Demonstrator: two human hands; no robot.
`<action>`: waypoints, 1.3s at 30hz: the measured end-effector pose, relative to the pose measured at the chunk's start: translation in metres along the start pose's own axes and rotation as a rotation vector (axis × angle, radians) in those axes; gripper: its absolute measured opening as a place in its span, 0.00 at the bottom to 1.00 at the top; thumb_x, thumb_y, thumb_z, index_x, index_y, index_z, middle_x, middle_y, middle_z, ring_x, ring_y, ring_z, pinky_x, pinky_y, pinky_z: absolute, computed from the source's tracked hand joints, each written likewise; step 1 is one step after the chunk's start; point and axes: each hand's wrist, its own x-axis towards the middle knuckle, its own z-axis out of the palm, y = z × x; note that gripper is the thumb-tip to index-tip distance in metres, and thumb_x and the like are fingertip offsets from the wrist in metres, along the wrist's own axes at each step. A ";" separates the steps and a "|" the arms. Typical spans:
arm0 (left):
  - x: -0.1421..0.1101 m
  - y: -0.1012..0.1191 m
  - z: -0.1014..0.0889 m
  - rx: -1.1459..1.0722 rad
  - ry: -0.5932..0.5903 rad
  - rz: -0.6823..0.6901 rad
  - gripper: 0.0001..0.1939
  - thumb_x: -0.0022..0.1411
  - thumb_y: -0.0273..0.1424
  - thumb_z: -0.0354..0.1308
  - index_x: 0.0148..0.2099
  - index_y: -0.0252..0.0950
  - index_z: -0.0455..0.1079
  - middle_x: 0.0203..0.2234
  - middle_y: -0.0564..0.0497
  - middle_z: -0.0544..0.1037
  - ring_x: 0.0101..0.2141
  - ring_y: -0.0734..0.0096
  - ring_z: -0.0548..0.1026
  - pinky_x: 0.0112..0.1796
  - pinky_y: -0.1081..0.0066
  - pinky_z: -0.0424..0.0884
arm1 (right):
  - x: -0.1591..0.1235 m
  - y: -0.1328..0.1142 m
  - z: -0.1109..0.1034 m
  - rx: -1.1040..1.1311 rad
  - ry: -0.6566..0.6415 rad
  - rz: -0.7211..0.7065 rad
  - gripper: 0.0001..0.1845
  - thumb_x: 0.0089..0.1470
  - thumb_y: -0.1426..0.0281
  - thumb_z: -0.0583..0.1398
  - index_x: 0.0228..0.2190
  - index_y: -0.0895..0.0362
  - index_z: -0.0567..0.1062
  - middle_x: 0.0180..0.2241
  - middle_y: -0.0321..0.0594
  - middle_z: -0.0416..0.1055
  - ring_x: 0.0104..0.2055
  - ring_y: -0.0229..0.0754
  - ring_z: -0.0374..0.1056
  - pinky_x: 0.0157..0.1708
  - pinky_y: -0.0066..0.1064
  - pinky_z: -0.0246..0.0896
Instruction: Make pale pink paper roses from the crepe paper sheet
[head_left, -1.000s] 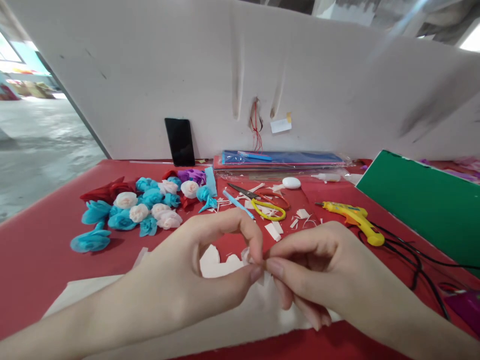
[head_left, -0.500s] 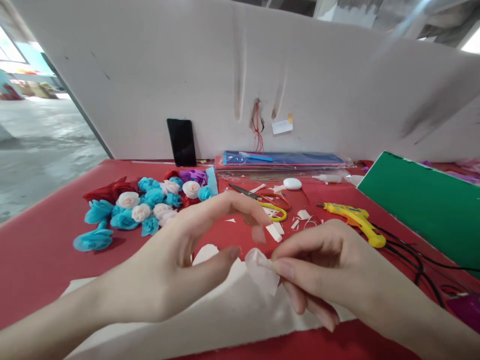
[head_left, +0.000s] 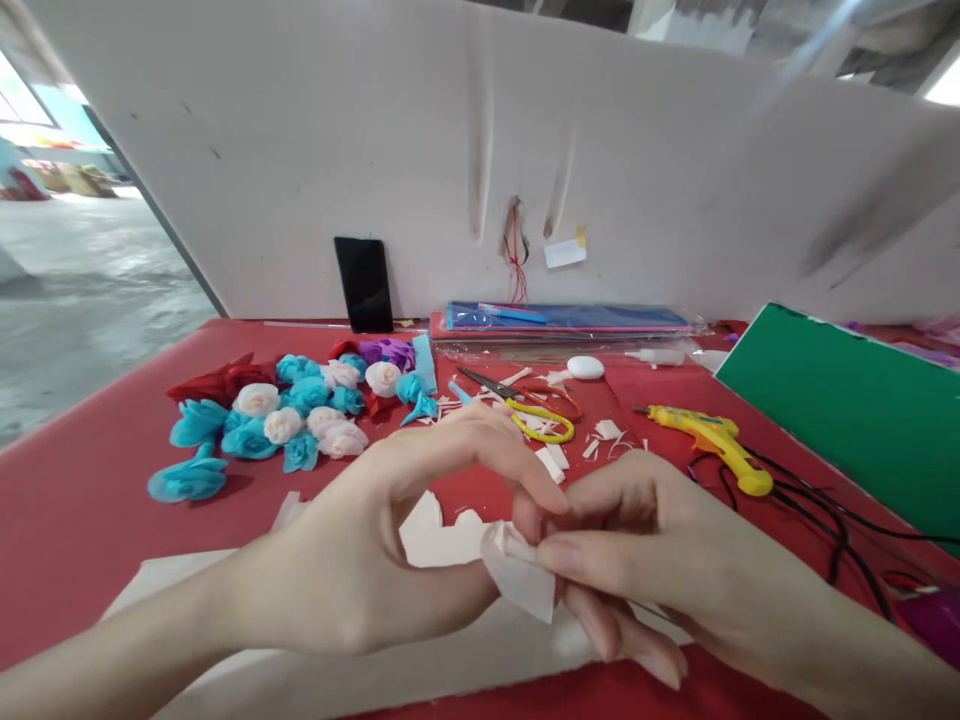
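Observation:
A small pale pink paper piece hangs between my two hands just above the red table. My right hand pinches its upper right edge between thumb and forefinger, the other fingers curled below. My left hand arches over it from the left, forefinger tip and thumb closed on the piece's top left corner. Under both hands lies a larger pale paper sheet with scalloped cut edges.
Blue, white, red and purple paper flowers sit at the left. Scissors and paper scraps lie behind my hands, a yellow glue gun with black cable to the right. A phone leans on the white partition; a green board lies right.
My left hand opened and drew back from the paper piece half a second ago, then came back and closed on its corner. My right hand kept hold of the piece throughout.

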 end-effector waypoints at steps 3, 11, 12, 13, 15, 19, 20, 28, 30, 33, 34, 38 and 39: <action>0.000 -0.001 0.003 -0.063 0.003 -0.007 0.24 0.49 0.11 0.53 0.43 0.42 0.69 0.33 0.60 0.72 0.36 0.78 0.72 0.39 0.77 0.70 | 0.001 0.001 -0.001 0.058 -0.039 -0.005 0.11 0.54 0.71 0.60 0.24 0.63 0.75 0.16 0.32 0.68 0.12 0.24 0.57 0.11 0.13 0.49; 0.000 -0.002 0.006 -0.075 0.065 0.103 0.21 0.52 0.10 0.55 0.41 0.40 0.70 0.35 0.59 0.74 0.38 0.76 0.70 0.44 0.72 0.66 | 0.001 0.001 0.002 0.171 -0.095 -0.025 0.12 0.55 0.68 0.62 0.23 0.62 0.76 0.17 0.31 0.67 0.13 0.23 0.57 0.12 0.13 0.49; 0.000 -0.001 0.006 -0.061 0.064 0.113 0.20 0.52 0.10 0.55 0.40 0.39 0.70 0.35 0.59 0.74 0.38 0.76 0.70 0.44 0.72 0.66 | 0.001 0.001 0.002 0.181 -0.099 -0.024 0.12 0.55 0.68 0.62 0.23 0.62 0.75 0.17 0.31 0.67 0.13 0.23 0.56 0.12 0.13 0.49; 0.000 0.001 0.006 -0.044 0.067 0.115 0.20 0.53 0.11 0.56 0.40 0.39 0.70 0.36 0.59 0.74 0.38 0.76 0.70 0.44 0.71 0.66 | 0.001 0.002 0.002 0.190 -0.104 -0.027 0.12 0.55 0.69 0.62 0.22 0.62 0.75 0.16 0.31 0.67 0.13 0.23 0.56 0.12 0.13 0.49; -0.001 0.004 0.004 0.030 0.079 0.146 0.18 0.55 0.13 0.57 0.42 0.40 0.69 0.37 0.58 0.74 0.39 0.75 0.70 0.44 0.71 0.66 | 0.001 0.003 0.002 0.225 -0.120 -0.028 0.12 0.54 0.69 0.62 0.22 0.62 0.75 0.16 0.32 0.67 0.13 0.23 0.56 0.12 0.13 0.48; -0.001 0.009 -0.003 0.336 0.118 0.323 0.13 0.57 0.17 0.59 0.40 0.39 0.69 0.36 0.56 0.71 0.39 0.73 0.69 0.46 0.68 0.67 | 0.001 0.004 0.001 0.292 -0.136 -0.034 0.10 0.51 0.68 0.64 0.22 0.61 0.76 0.16 0.32 0.69 0.13 0.24 0.58 0.11 0.13 0.48; -0.001 0.010 -0.004 0.413 0.138 0.374 0.11 0.57 0.18 0.59 0.39 0.39 0.70 0.35 0.56 0.71 0.38 0.73 0.68 0.46 0.66 0.66 | 0.002 0.005 0.001 0.293 -0.134 -0.035 0.11 0.51 0.68 0.65 0.22 0.61 0.76 0.16 0.32 0.69 0.13 0.24 0.58 0.11 0.13 0.49; 0.006 0.023 -0.009 0.636 0.220 0.584 0.10 0.56 0.15 0.57 0.32 0.36 0.70 0.30 0.55 0.70 0.33 0.76 0.69 0.39 0.68 0.70 | 0.002 0.006 0.003 0.313 -0.133 -0.053 0.12 0.51 0.66 0.65 0.22 0.60 0.77 0.17 0.32 0.69 0.14 0.24 0.58 0.12 0.13 0.49; 0.007 0.024 -0.009 0.650 0.216 0.591 0.10 0.55 0.15 0.57 0.31 0.36 0.70 0.30 0.54 0.71 0.33 0.75 0.70 0.38 0.68 0.70 | 0.003 0.008 0.003 0.329 -0.130 -0.058 0.12 0.51 0.66 0.65 0.22 0.60 0.77 0.18 0.32 0.69 0.15 0.24 0.58 0.12 0.13 0.49; 0.005 0.021 -0.009 0.665 0.222 0.578 0.10 0.57 0.18 0.57 0.31 0.38 0.69 0.30 0.55 0.71 0.33 0.72 0.70 0.45 0.62 0.70 | 0.006 0.013 0.004 0.329 -0.153 -0.083 0.13 0.50 0.64 0.66 0.22 0.60 0.76 0.17 0.33 0.69 0.14 0.25 0.58 0.11 0.13 0.49; 0.004 0.019 -0.008 0.670 0.236 0.562 0.09 0.58 0.19 0.58 0.32 0.39 0.69 0.30 0.55 0.71 0.33 0.72 0.69 0.47 0.60 0.69 | 0.007 0.014 0.004 0.317 -0.158 -0.096 0.13 0.50 0.63 0.67 0.23 0.60 0.76 0.17 0.33 0.69 0.14 0.25 0.58 0.11 0.13 0.49; 0.001 0.012 -0.005 0.606 0.302 0.432 0.06 0.61 0.23 0.59 0.34 0.41 0.69 0.31 0.55 0.71 0.34 0.70 0.69 0.46 0.61 0.67 | 0.009 0.013 0.005 0.078 -0.099 -0.289 0.16 0.54 0.59 0.64 0.24 0.60 0.76 0.17 0.32 0.66 0.16 0.27 0.58 0.14 0.15 0.52; 0.001 0.011 -0.005 0.552 0.300 0.372 0.06 0.61 0.24 0.59 0.35 0.41 0.69 0.32 0.55 0.71 0.35 0.70 0.69 0.44 0.63 0.67 | 0.008 0.012 0.005 -0.069 -0.054 -0.416 0.15 0.56 0.62 0.63 0.25 0.60 0.76 0.18 0.32 0.66 0.18 0.28 0.60 0.16 0.16 0.55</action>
